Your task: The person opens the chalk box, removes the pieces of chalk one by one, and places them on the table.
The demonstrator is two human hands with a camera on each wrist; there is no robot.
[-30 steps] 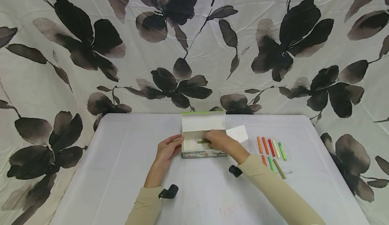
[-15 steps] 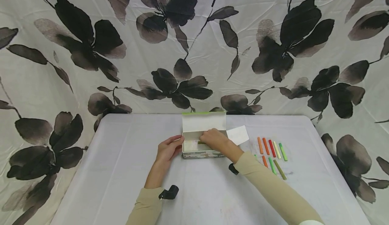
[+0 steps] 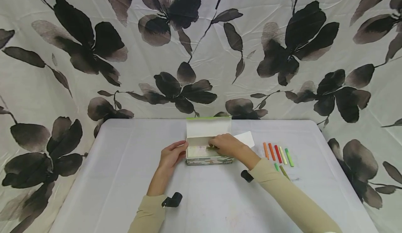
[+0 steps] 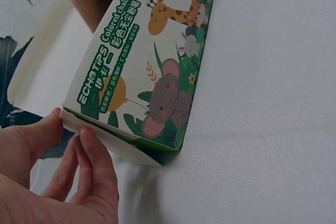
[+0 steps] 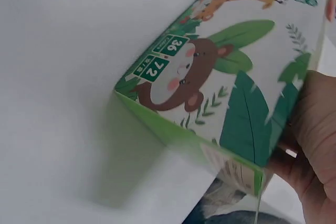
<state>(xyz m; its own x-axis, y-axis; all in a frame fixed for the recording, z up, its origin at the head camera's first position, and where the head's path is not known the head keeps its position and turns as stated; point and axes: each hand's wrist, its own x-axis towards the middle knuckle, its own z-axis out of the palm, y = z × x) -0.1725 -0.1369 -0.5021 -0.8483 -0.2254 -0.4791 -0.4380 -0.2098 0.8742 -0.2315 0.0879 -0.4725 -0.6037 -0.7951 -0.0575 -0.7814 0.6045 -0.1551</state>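
Note:
A colored chalk box (image 3: 209, 161) with cartoon animals lies on the table, its lid raised at the back. My left hand (image 3: 171, 155) is at the box's left end; in the left wrist view its thumb and fingers pinch the white end flap (image 4: 113, 142). My right hand (image 3: 226, 145) reaches into the box, fingertips curled at an olive chalk stick (image 3: 211, 148), which it seems to pinch. In the right wrist view the printed front (image 5: 210, 82) fills much of the picture, and the right hand's fingertips are hidden behind the box.
On the right of the table several chalk sticks lie in two rows, among them a red stick (image 3: 278, 153) and a green stick (image 3: 289, 157). The right sleeve (image 3: 282, 187) covers part of the nearer row. A white side flap (image 3: 245, 138) sticks out at the box's right end.
My right hand moved left inside the box, then back right, and the olive stick now lies slightly further right. The right forearm covers more of the nearer chalk row. The left hand keeps its place.

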